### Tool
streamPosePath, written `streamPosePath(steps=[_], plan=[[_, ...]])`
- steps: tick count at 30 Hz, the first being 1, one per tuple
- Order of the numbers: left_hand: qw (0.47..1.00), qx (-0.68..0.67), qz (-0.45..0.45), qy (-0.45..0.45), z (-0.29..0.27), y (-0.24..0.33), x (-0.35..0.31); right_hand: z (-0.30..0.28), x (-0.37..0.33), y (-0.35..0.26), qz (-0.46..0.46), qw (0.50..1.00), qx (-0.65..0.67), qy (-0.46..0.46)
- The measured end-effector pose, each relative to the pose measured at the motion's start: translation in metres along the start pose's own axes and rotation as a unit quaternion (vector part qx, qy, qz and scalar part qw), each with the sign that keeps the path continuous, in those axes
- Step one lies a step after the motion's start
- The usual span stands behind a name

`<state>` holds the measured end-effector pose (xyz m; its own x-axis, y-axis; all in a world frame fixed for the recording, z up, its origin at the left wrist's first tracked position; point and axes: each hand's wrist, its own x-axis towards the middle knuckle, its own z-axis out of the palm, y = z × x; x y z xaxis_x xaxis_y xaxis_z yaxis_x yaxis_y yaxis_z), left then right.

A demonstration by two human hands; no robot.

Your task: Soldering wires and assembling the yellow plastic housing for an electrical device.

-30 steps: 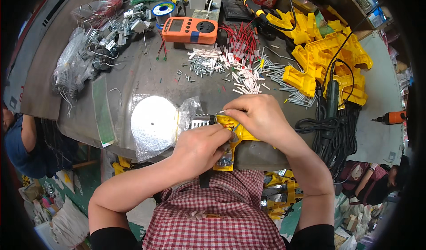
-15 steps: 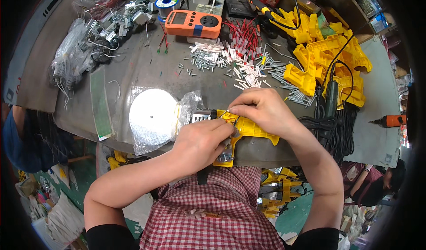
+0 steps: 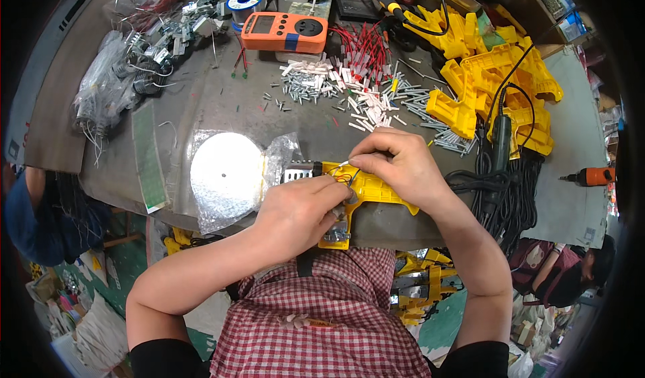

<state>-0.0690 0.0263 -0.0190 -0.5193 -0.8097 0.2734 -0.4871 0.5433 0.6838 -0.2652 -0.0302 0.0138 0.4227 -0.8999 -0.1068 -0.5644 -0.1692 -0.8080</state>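
Note:
A yellow plastic tool housing half (image 3: 384,191) lies at the table's near edge, its hollow side up, with thin coloured wires (image 3: 345,176) inside. My left hand (image 3: 295,215) is closed over its left part, the thumb side hidden. Between the thumb and forefinger of my right hand (image 3: 402,168) is a thin wire with a whitish end (image 3: 343,164), just above the housing. From the housing's left side a perforated metal tube (image 3: 299,171) sticks out. Left of that, a round white disc (image 3: 227,174) lies in clear bubble wrap.
Loose screws (image 3: 300,87), white sleeves (image 3: 371,106) and red wires (image 3: 366,52) are heaped at mid-table. An orange meter (image 3: 285,32) and solder spool (image 3: 244,3) stand behind. Yellow housings (image 3: 500,76) pile at right, near a black-handled tool (image 3: 501,143) and coiled cables (image 3: 523,207).
The whole view has shifted slightly. My right fingers still pinch the wire, now a little farther above the housing, and more of the coloured wires shows between my hands.

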Motion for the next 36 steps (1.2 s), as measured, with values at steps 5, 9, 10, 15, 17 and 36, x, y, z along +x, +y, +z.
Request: streamPosePath(steps=[5,9,10,15,17,36], plan=[[1.0,-0.004,-0.003,-0.015,0.0,0.001,-0.001,0.015,-0.001,0.005,0.016,0.996,0.082,0.004],[1.0,-0.002,0.005,-0.005,0.0,0.0,-0.002,0.017,-0.001,0.008,0.051,0.991,0.121,0.003],[1.0,0.005,-0.001,-0.004,0.0,0.001,-0.002,0.017,-0.001,0.008,0.05,0.993,0.107,0.006],[1.0,-0.002,-0.025,0.006,0.001,0.004,0.001,0.008,-0.026,0.002,-0.041,0.989,0.037,0.139],[0.999,-0.006,-0.046,0.002,0.0,0.005,0.001,0.011,-0.044,0.008,-0.078,0.969,-0.02,0.233],[0.976,0.035,-0.009,-0.217,-0.023,0.009,0.029,0.097,-0.103,0.029,-0.058,0.985,0.019,0.162]])
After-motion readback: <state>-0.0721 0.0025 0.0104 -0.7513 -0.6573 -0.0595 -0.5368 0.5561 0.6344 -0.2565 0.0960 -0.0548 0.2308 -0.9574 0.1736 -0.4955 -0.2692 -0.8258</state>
